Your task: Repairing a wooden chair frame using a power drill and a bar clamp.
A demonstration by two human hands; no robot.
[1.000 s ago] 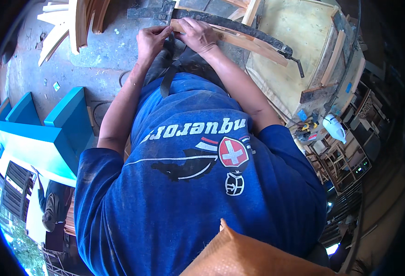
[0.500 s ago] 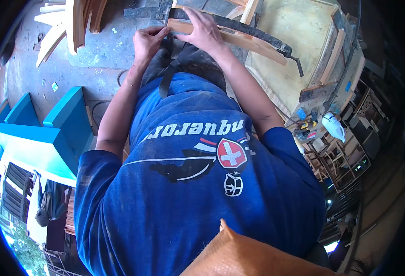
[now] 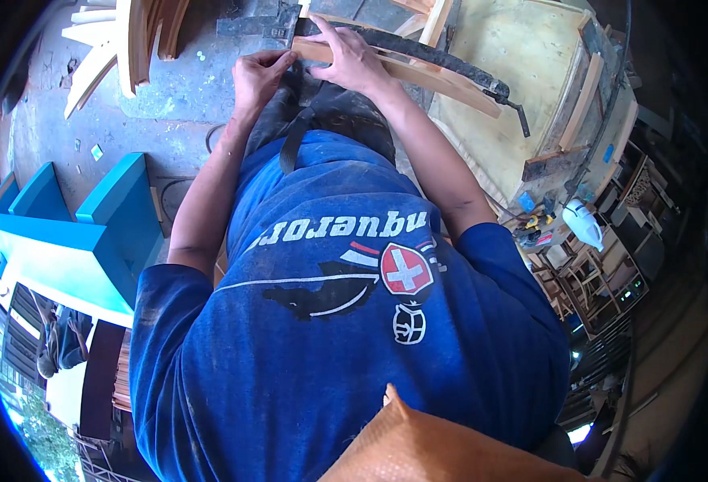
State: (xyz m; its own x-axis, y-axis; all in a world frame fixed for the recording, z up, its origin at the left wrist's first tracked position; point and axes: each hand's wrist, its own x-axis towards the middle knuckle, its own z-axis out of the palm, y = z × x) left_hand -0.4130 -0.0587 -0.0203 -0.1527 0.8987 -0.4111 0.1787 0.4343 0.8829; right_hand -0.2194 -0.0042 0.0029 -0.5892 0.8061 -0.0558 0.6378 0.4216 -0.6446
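Observation:
My left hand pinches at the left end of a light wooden piece, just below the jaw of a dark metal bar clamp. My right hand lies over the wood and clamp bar just right of my left, its fingers spread, index stretched upward and thumb reaching toward the wood's lower edge. The long clamp lies along the wood, with a crank handle at its right end. Whether my right fingertips press on the metal is too small to tell.
Curved wooden parts lie upper left. A turquoise piece of furniture stands at left, with a co-worker beyond it. A plywood panel is at upper right, near a white bottle and cluttered wooden frames.
My right hand's fingers have loosened from around the wood, spreading and stretching upward. My left hand shifted slightly left. The co-worker at lower left has changed posture.

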